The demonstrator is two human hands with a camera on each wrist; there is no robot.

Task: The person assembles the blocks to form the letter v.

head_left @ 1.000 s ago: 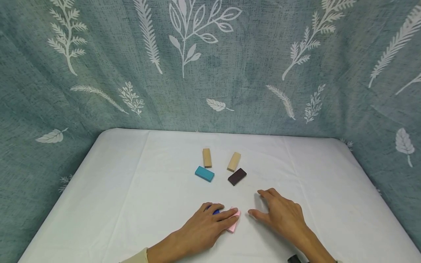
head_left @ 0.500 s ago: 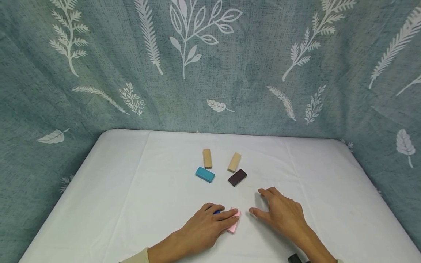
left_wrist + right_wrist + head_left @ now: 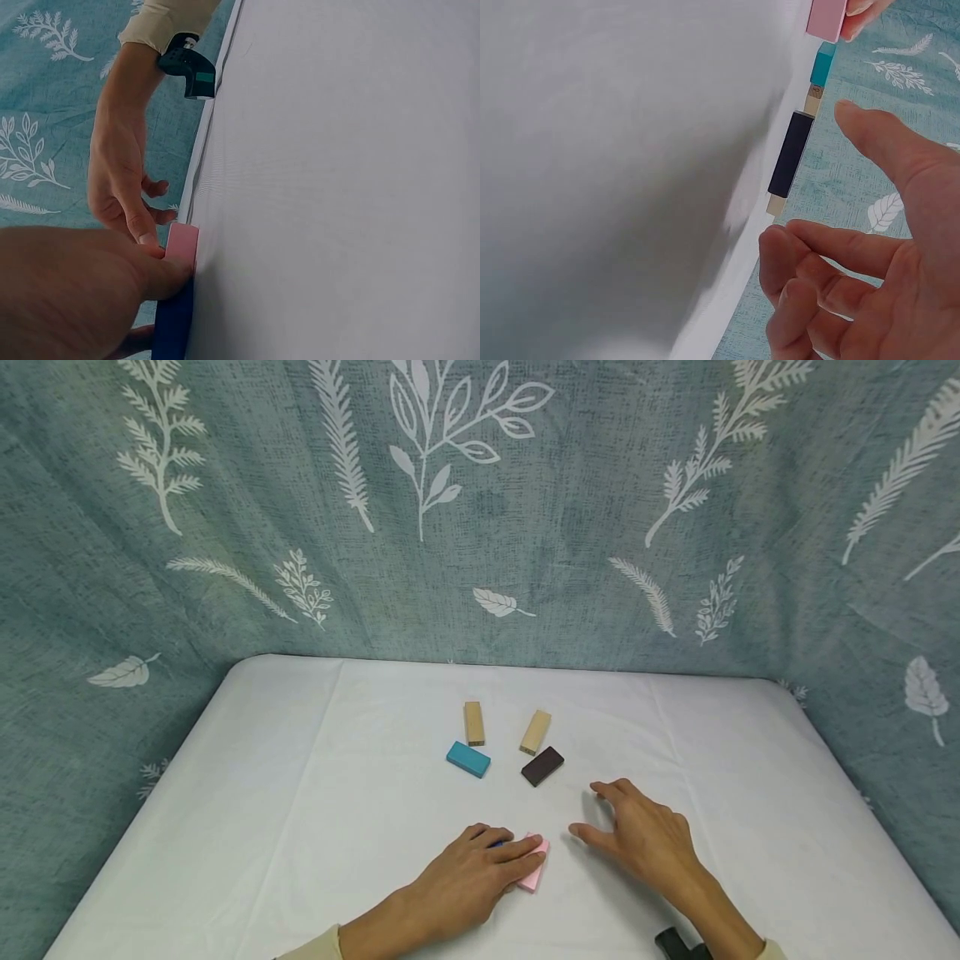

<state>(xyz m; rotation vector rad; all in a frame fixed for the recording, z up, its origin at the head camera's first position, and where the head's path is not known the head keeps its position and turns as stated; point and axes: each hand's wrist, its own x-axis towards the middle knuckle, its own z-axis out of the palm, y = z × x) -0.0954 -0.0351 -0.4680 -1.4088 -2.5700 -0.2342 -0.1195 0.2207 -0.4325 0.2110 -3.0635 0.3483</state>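
My left hand [image 3: 465, 872] lies over a pink block [image 3: 533, 868], two fingers across its top. In the left wrist view the thumb presses the near side of the pink block [image 3: 182, 241], beside a dark blue block [image 3: 174, 319]. Most of the blue block is hidden under the hand in the head view; whether it is also gripped is unclear. To the right, my right hand [image 3: 648, 843] hovers over the white cloth, thumb and fingers apart, holding nothing. The right wrist view shows the pink block [image 3: 826, 19] beyond its thumb.
Farther back lie a teal block [image 3: 468, 760], a dark brown block [image 3: 542, 767] and two plain wooden blocks, a left one [image 3: 474, 724] and a right one [image 3: 536, 732]. A black wrist device [image 3: 675, 943] sits by the right forearm. A leaf-patterned curtain [image 3: 570, 510] hangs behind the table.
My right hand has shifted slightly away from me, still holding nothing. Less of the blue block shows between the left fingers. The blocks at the back have not moved.
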